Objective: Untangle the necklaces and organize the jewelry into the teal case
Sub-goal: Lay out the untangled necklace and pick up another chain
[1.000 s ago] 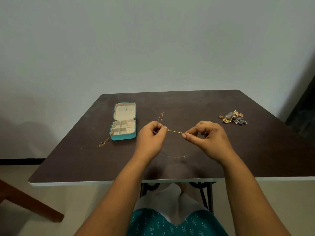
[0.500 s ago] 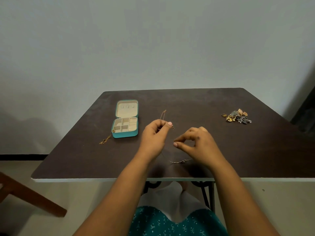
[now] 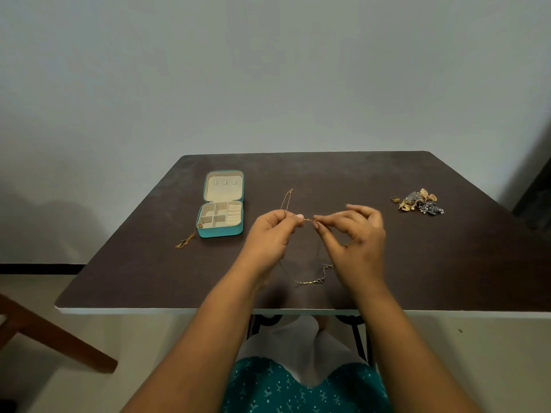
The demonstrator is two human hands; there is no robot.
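- Plain grey wall [image 3: 268, 70] behind, dark brown table [image 3: 447, 263] with a white front edge in front of the person, pale floor below.
- Left hand [image 3: 269, 234] raised over the table middle, thumb and forefinger pinching a thin gold necklace chain [image 3: 310, 220]; other fingers curled in.
- Right hand [image 3: 356, 236] just beside the left, thumb and forefinger tips pinching the same chain; remaining fingers lifted and spread loosely.
- Pinch points nearly touching, short bit of chain stretched between them.
- One loop of chain [image 3: 287, 199] runs from the left-hand pinch toward the far side of the table; whether it stands up or lies on the table cannot be told.
- Rest of the chain hangs down between the wrists and lies curved on the table below the hands [image 3: 307, 280], with small darker links or a clasp near the right wrist; detail too fine to tell.
- Teal case [image 3: 222, 217] open on the table, left of the left hand and a bit farther away, lid flat back, cream lining, divided compartments and ring rolls in the base.
- Small gold piece [image 3: 185, 242] on the table touching or just beside the case's near-left corner.
- Heap of mixed gold and silver jewelry [image 3: 420, 201] on the table well to the right of the right hand, one gold ring [image 3: 395, 199] just left of the heap.
- Brown wooden furniture piece [image 3: 53, 338] at lower left, off the table.
- Teal patterned garment [image 3: 298, 389] and white cloth [image 3: 307, 347] at the person's lap under the table edge.
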